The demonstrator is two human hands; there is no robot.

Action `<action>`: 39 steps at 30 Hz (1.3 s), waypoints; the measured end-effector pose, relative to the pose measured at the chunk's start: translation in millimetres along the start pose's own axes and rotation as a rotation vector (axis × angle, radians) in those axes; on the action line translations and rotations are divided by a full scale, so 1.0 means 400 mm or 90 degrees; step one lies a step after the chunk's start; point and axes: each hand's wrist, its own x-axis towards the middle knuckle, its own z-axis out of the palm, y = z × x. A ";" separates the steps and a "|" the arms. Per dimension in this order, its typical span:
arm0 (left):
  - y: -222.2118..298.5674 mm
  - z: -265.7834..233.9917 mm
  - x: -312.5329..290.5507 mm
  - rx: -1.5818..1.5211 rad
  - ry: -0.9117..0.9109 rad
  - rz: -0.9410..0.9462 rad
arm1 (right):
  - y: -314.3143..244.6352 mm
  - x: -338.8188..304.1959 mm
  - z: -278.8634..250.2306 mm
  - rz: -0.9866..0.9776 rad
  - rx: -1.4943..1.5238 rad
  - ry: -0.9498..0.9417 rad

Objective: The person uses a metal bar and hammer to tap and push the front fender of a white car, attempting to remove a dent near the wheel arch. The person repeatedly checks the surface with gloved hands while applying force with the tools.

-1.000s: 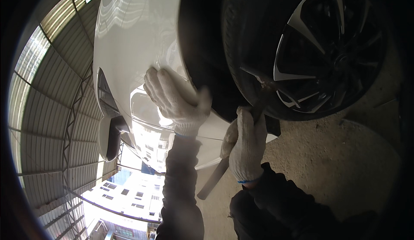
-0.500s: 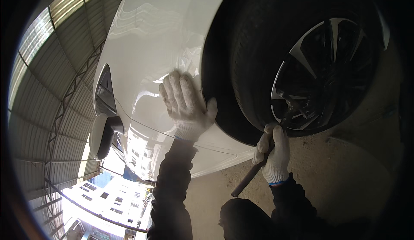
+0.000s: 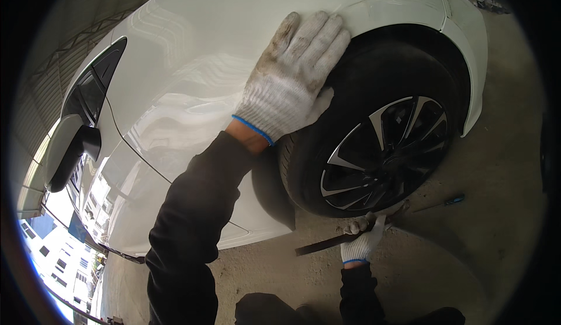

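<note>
**Left hand up on wheel arch, tool down by floor**

Head view, the only one. Versus half a second ago: left hand [image 3: 295, 71] has gone from the fender's rear part to higher along the wheel arch. Fingers straight, slightly spread, gripping nothing, laid over the white fender [image 3: 193, 79]; contact pressure can't be told. Right hand [image 3: 363, 244] has dropped from in front of the wheel [image 3: 383, 162] to just below the tire, fingers still curled round the dark handle of a hammer-like tool [image 3: 327, 245]. So tool's off the panel, not being used on it right now; my read is the left hand is feeling or bracing the bodywork.

View swung too: scuffed seam [image 3: 441, 10] ahead of the arch now shows, as does a thin blue-handled tool [image 3: 454, 200] on the floor [image 3: 280, 278].

Hard to see: tool head is dark and blurred, can't say if it touches tire or floor. Left palm hidden. Arch interior black.
</note>
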 end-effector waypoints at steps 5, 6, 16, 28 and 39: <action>0.018 -0.068 -0.145 0.007 -0.060 -0.092 | -0.084 -0.026 -0.019 0.014 -0.144 -0.107; 0.019 -0.063 -0.170 0.014 -0.057 -0.108 | -0.087 -0.064 0.043 -0.062 -0.171 -0.118; -0.012 -0.048 -0.140 0.033 0.029 -0.201 | -0.142 -0.043 0.179 -0.362 -0.624 -0.485; -0.006 -0.027 -0.140 0.029 0.074 -0.206 | -0.131 -0.001 0.403 -0.853 -0.814 -0.485; -0.016 -0.024 -0.178 0.049 0.122 -0.174 | -0.113 -0.005 0.432 -0.875 -0.570 -0.563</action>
